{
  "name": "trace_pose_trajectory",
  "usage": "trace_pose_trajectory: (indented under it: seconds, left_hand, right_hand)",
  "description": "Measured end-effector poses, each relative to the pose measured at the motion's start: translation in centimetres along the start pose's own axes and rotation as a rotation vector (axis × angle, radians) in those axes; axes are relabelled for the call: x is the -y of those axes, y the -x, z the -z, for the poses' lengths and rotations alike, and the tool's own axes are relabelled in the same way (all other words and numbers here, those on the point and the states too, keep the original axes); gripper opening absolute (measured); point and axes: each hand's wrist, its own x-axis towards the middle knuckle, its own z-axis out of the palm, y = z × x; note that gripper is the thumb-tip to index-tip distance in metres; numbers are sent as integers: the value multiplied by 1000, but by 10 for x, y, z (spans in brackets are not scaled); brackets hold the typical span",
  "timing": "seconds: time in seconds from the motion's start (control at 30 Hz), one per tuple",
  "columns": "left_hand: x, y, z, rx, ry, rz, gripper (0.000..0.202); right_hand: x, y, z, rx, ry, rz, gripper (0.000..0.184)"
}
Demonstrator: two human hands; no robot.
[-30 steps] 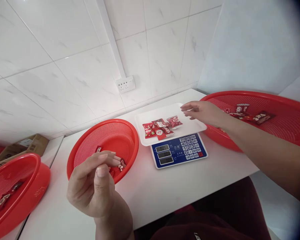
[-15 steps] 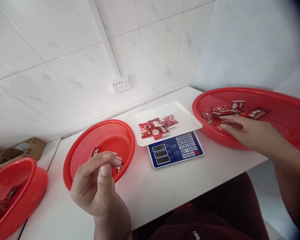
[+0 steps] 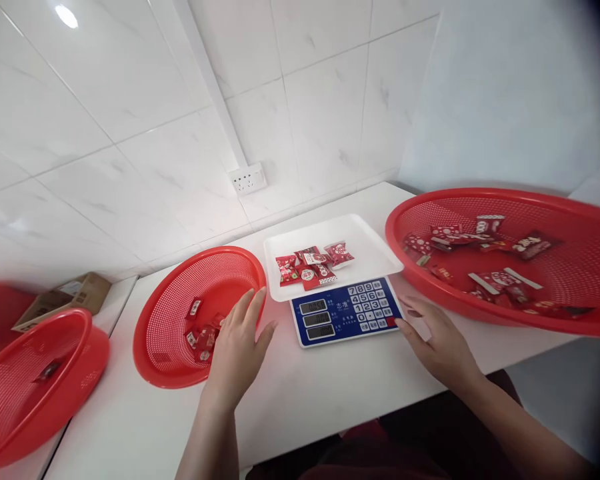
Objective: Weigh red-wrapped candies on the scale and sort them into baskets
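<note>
A blue electronic scale stands on the white table, and its white tray carries several red wrapped candies. My left hand is open, fingers spread, over the right rim of a small red basket holding a few candies. My right hand lies open and flat on the table, just right of the scale's keypad. It sits in front of a large red basket with several candies inside. Neither hand holds anything.
Another red basket sits on a lower surface at the far left, with a cardboard box behind it. A white wall socket is set in the tiled wall above the table. The table's front edge runs just below my wrists.
My left hand dropped from a raised pinch and opened over the small basket's rim. My right hand left the large basket and came down flat beside the scale.
</note>
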Motion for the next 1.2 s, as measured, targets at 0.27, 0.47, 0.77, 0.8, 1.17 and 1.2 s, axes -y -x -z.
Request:
trace_pose_trajectory:
  seconds: [0.27,0.47,0.77,0.8,1.17,1.2]
  left_hand:
    - [31,38,-18,69,-130,189,48]
    - [33,42,-22,38,-163,192,41]
    - [44,32,-23,18,-268,233,39]
    - [48,31,-23,16,-283,241,40]
    - [101,-1,-18,-45,-453,340,36]
    - [106,-4,-17,-48,-463,350,35]
  right_hand:
    - [-37,4,-19,74,-58,-106,53]
    - [-39,5,-17,90,-118,-177,54]
    - [-37,5,-14,136,-109,-190,51]
    - [-37,5,-13,136,-110,-196,51]
    - [-40,4,-13,144,-160,-237,48]
    - [-40,4,-14,144,-163,-243,48]
